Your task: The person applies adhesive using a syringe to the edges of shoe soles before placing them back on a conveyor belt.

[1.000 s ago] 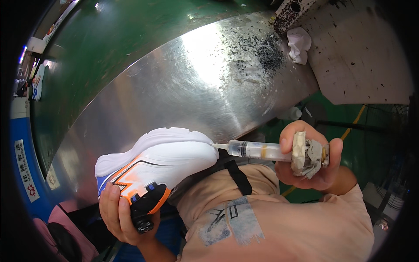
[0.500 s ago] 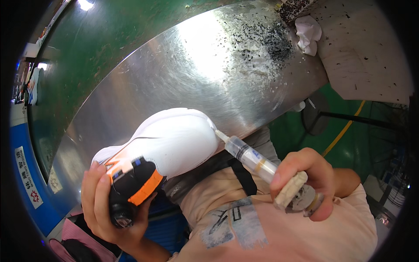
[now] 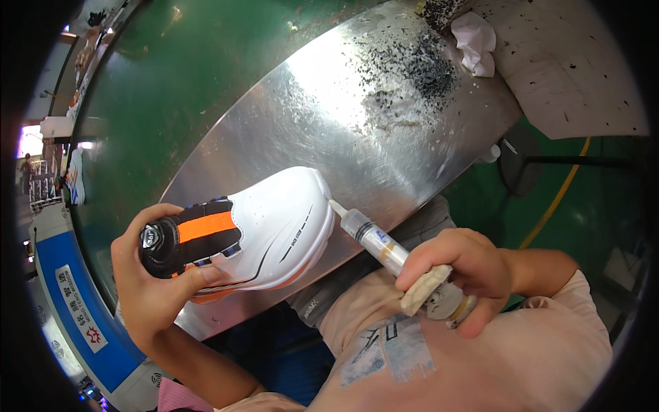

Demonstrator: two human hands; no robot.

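Head view: the left hand (image 3: pixel 154 281) is wrapped tight around the heel of the white shoe (image 3: pixel 274 226), held over the steel surface (image 3: pixel 329 117). The right hand (image 3: pixel 467 271) is closed on a syringe (image 3: pixel 371 237) and a rag (image 3: pixel 425 288); the syringe tip touches the shoe's toe. Best to keep the shoe braced and press gently.

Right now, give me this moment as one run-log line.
left hand: grips white shoe at heel | right hand: holds syringe | nozzle: at toe edge | surface: steel table
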